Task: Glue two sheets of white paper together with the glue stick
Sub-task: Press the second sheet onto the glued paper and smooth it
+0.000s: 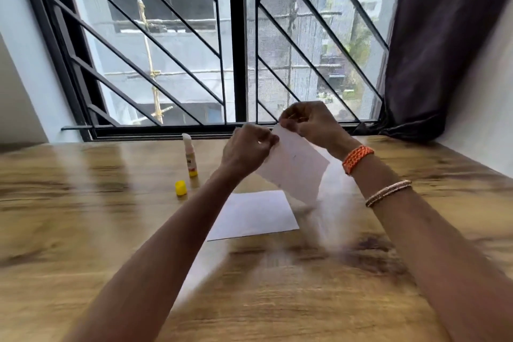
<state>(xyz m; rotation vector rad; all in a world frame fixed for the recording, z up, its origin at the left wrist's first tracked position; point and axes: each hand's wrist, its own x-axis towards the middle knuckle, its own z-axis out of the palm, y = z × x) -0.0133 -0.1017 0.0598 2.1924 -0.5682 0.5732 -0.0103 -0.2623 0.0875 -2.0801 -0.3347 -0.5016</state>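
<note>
I hold a white paper sheet (294, 166) up in the air above the table, tilted and hanging down. My left hand (248, 147) pinches its top left corner and my right hand (308, 119) pinches its top edge further back. A second white sheet (254, 215) lies flat on the wooden table (83, 216) just below. The glue stick (190, 155) stands upright and uncapped to the left of my hands, its white tip exposed. Its yellow cap (180, 188) sits on the table in front of it.
A barred window (236, 50) runs along the table's far edge, and a dark curtain (444, 50) hangs at the right. A white wall borders the table on the right side. My right forearm wears an orange band and a thin bracelet.
</note>
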